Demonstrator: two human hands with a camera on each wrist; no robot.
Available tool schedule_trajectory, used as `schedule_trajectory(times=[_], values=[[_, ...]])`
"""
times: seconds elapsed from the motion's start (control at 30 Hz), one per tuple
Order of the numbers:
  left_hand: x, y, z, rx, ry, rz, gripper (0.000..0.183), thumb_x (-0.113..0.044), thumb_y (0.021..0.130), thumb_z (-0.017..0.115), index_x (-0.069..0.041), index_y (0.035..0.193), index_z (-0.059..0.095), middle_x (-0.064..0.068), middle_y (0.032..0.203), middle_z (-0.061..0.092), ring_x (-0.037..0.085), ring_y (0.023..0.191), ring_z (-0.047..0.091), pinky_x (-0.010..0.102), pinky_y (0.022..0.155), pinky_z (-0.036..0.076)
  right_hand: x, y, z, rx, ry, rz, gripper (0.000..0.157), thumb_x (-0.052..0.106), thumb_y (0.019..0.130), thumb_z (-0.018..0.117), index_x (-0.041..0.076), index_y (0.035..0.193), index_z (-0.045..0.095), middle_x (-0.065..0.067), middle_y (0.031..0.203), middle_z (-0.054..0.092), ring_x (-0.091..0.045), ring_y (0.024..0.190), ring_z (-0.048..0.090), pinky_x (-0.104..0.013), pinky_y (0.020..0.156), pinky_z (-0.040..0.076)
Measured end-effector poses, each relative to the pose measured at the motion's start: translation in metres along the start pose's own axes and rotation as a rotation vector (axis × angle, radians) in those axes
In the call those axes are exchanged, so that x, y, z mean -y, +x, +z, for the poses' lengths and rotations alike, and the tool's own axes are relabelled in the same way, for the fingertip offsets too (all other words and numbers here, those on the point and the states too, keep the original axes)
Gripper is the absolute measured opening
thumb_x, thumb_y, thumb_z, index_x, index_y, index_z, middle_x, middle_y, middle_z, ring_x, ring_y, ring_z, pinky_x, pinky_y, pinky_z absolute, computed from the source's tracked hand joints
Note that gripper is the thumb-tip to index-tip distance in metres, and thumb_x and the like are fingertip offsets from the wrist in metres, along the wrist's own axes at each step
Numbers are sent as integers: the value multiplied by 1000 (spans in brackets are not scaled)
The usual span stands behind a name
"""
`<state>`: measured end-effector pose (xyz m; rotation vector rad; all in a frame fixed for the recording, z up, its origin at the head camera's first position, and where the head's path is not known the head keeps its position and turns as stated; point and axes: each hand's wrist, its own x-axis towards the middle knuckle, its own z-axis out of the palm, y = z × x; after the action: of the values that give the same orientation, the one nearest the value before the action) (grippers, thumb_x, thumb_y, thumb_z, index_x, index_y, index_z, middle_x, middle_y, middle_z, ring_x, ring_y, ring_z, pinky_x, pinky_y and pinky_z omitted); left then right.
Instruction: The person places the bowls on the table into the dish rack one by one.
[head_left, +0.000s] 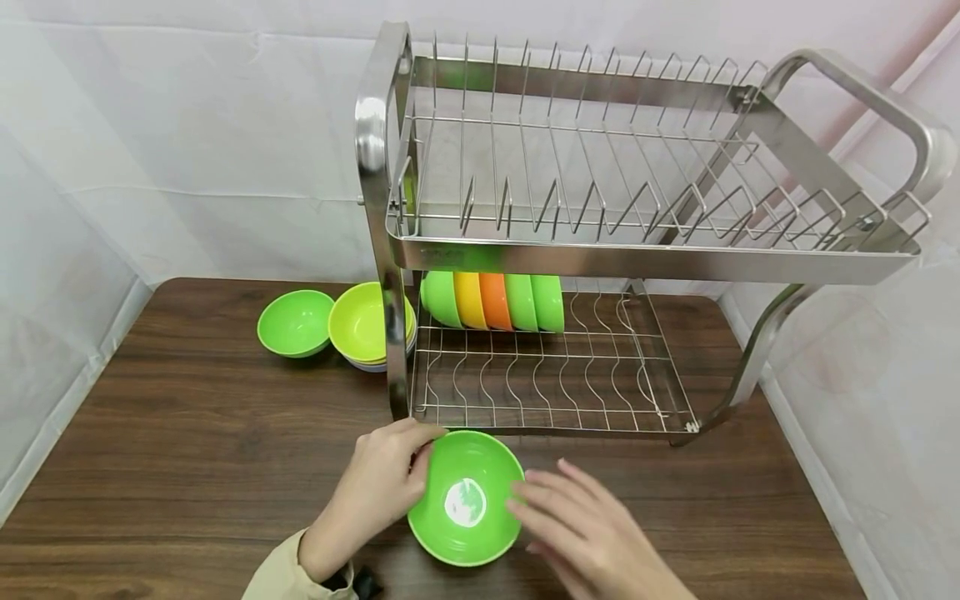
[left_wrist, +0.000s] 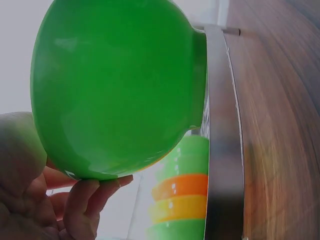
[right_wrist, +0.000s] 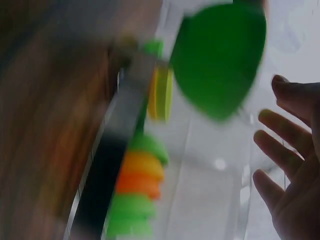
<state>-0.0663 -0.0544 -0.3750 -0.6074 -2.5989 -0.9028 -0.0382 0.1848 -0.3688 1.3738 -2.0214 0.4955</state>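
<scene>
A green bowl (head_left: 465,467) is held up in front of the rack, its inside facing upward in the head view. My left hand (head_left: 378,479) grips its left rim between thumb and fingers. The left wrist view shows this bowl (left_wrist: 120,85) from the side, with curled fingers (left_wrist: 82,200) at its edge. At the bowl's right side is my right hand (head_left: 592,533), fingers spread and loosely straight. In the right wrist view that hand (right_wrist: 295,145) stands apart from the bowl (right_wrist: 220,60) and holds nothing.
A two-tier metal dish rack (head_left: 652,262) stands on the brown table (head_left: 187,467). On its lower tier, several green, yellow and orange bowls (head_left: 495,302) stand on edge in a row. Left of the rack sit a green bowl (head_left: 296,323) and a stack topped by a yellow-green bowl (head_left: 360,321).
</scene>
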Motion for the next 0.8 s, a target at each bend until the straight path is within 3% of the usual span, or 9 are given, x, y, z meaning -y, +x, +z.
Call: schedule_trajectory(times=[0.1,0.3,0.5,0.8], values=[[-4,2,2,21,-15,3,20,6,71,61,-9,82,70,-2,74,64,8,63,59,26,55,47,7,-2,11,66,-15,-60,29,18,96,39,7,103,65,-7,103,65,-23,97,59,-38,104,29],[-7,3,5,42,-27,1,21,5,71,60,-10,83,70,-1,75,64,9,66,59,26,57,48,9,-5,22,100,-58,-118,32,13,97,35,18,91,66,6,91,63,-11,89,58,-39,91,37],[-7,4,7,33,-24,5,21,5,71,61,-10,83,70,-2,74,63,8,66,58,26,57,48,7,-4,22,102,-125,-172,29,12,93,39,24,80,61,15,78,57,-4,79,56,-39,90,38],[-6,6,5,36,-59,-28,19,3,75,62,-8,88,70,-1,80,65,9,69,59,25,60,48,3,9,15,37,-150,-207,36,6,93,35,24,74,60,14,72,56,-3,72,56,-34,81,43]])
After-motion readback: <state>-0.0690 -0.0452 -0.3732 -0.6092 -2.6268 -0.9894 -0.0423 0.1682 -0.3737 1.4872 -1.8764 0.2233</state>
